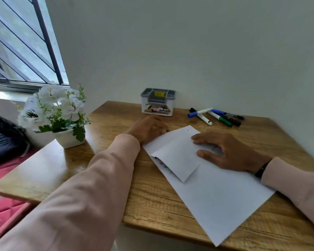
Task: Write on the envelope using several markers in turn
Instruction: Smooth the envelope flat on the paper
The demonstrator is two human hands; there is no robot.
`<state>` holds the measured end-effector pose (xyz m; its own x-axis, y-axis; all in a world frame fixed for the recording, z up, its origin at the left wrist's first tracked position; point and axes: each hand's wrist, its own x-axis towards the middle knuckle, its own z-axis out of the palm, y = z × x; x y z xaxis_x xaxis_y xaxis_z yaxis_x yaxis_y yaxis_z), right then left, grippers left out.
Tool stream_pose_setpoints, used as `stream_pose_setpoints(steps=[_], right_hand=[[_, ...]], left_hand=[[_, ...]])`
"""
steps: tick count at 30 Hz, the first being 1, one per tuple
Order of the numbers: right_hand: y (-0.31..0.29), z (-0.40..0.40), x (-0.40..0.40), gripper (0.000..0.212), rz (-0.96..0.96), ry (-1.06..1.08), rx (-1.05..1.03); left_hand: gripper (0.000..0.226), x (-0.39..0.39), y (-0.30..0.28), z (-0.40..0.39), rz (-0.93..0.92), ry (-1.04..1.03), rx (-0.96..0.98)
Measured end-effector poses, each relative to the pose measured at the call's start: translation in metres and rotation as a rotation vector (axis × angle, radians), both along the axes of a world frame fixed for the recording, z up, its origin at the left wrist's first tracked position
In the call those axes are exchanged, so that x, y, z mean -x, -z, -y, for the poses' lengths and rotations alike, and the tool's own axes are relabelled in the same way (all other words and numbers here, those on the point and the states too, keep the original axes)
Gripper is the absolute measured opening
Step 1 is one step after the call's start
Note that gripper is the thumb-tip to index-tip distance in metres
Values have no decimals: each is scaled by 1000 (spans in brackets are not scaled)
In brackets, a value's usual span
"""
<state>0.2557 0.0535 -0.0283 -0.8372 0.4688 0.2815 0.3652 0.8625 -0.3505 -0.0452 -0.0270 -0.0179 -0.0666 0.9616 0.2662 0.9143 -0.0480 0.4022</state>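
A white envelope (212,192) lies slantwise on the wooden table (107,167), its flap (178,156) folded open. My right hand (230,151) rests flat on the flap's far edge with fingers spread, holding nothing. My left hand (147,128) sits on the table at the envelope's far left corner, fingers curled; whether it grips anything is hidden. Several markers (216,115) with blue, black and green caps lie in a loose heap at the back right, beyond both hands.
A grey and white desk organiser (158,103) stands at the back against the wall. A white pot of white flowers (58,113) stands at the left edge. A window and red bedding are to the left.
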Motion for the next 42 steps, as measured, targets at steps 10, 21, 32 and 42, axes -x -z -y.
stream_pose_setpoints(steps=[10, 21, 32, 42], right_hand=[[-18, 6, -21, 67, 225, 115, -104], [-11, 40, 50, 106, 387, 318, -175], [11, 39, 55, 89, 224, 383, -205], [6, 3, 39, 60, 181, 450, -218]], left_hand=[[38, -21, 15, 21, -157, 17, 93], [46, -34, 8, 36, -59, -16, 199], [45, -23, -7, 44, 5, 166, 321], [57, -6, -31, 71, 24, 253, 570]])
